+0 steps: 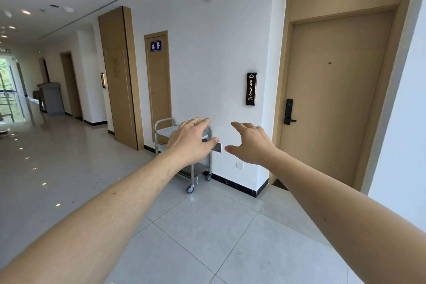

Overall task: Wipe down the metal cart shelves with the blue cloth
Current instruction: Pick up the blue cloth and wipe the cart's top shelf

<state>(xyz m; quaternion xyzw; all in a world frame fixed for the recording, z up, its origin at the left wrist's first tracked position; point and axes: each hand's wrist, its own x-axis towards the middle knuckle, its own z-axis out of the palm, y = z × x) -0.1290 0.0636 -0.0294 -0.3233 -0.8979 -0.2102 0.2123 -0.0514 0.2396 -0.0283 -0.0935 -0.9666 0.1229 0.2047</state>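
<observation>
Bright hallway, shiny floor (207,226), tan door (334,99).
Metal cart (196,168) by the wall, far ahead, partly hidden behind left hand (191,140). Left hand and right hand (251,143) both stretched out, fingers spread, holding nothing.

Head-worn, wide-angle; facing forward and slightly down along a corridor, arms near in the foreground, cart (184,157) farther off by the wall (219,53).

Both arms outstretched, left hand (190,140) and right hand (250,143) empty, metal cart (196,168) against wall
</observation>
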